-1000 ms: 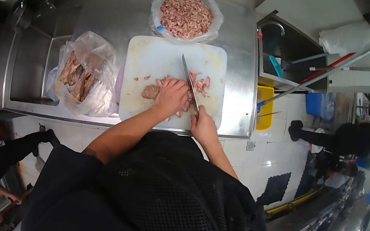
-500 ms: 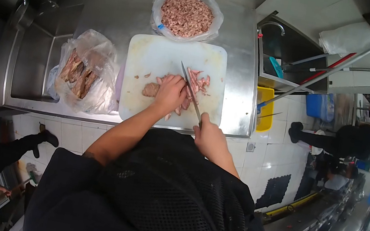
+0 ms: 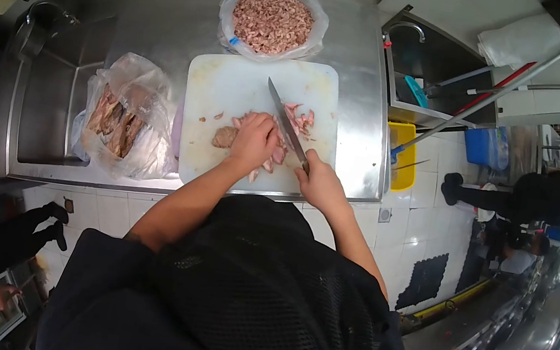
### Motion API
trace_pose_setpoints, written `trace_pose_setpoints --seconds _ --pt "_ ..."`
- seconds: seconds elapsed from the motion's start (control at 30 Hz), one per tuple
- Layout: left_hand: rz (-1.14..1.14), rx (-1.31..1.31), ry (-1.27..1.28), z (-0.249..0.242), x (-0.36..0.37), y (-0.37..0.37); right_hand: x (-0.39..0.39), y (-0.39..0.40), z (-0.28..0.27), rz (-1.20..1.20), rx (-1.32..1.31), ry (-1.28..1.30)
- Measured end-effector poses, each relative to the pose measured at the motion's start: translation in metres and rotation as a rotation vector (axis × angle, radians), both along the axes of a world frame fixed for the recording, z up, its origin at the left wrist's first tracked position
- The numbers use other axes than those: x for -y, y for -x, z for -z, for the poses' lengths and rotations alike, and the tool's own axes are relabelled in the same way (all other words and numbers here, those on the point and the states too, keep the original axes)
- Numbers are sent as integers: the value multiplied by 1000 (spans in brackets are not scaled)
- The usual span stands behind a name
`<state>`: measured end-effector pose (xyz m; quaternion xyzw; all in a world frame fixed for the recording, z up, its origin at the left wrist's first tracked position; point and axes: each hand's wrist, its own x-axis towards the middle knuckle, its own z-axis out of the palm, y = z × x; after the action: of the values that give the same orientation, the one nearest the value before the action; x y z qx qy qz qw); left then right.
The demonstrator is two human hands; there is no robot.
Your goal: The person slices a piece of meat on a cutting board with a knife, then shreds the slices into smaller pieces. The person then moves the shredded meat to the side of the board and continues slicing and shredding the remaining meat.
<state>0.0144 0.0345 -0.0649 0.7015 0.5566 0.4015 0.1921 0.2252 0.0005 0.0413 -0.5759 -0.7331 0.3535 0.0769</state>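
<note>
On a white cutting board [image 3: 221, 82] lies meat [image 3: 224, 137], partly in a larger piece and partly cut into strips. My left hand [image 3: 254, 142] presses down on the meat with its fingers bent over it, hiding part of it. A kitchen knife [image 3: 283, 113] is gripped by its handle in my right hand [image 3: 321, 184]. Its blade points away from me and to the left, close beside my left fingers. Cut meat strips [image 3: 299, 120] lie just right of the blade.
Beyond the board stands a plastic bag of chopped meat [image 3: 272, 21]. Left of it, another plastic bag [image 3: 134, 112] holds large brown pieces beside a sink [image 3: 44, 111]. A yellow bucket [image 3: 401, 155] and a mop handle are at the right. Other people [image 3: 5, 246] stand at both sides.
The knife blade has swung slightly left and away from the strips, with my right hand a little higher. My left hand stays on the meat. The whole view has shifted slightly.
</note>
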Motion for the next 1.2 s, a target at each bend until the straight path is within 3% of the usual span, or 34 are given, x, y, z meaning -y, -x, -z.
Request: trace_pose_setpoints --seconds 0.17,0.27,0.4,0.53,0.6,0.63,0.67,0.73,1.07,1.2 --pt "-11 -21 -29 -7 3 0 36 8 -58 -51 187 135" --pt "-20 -77 -47 -9 4 -1 41 8 -43 -12 105 141" --pt "3 -96 -57 -10 1 0 29 18 26 8 20 43" --pt "12 -102 -51 -8 -1 -2 10 18 43 84 10 -25" --pt "-10 -87 -51 -6 -1 -2 -1 2 38 78 -241 140" --pt "-5 -89 -60 -4 2 -2 -8 2 12 204 -205 425" --pt "-1 -95 -59 -1 4 -1 -7 -1 10 203 -208 413" --pt "-4 -99 -62 0 0 3 2 -1 1 92 -76 62" --pt "-17 -73 -72 -9 7 2 32 5 -63 -52 135 157" --pt "-18 -103 -119 -3 5 2 30 10 -21 -37 93 139"
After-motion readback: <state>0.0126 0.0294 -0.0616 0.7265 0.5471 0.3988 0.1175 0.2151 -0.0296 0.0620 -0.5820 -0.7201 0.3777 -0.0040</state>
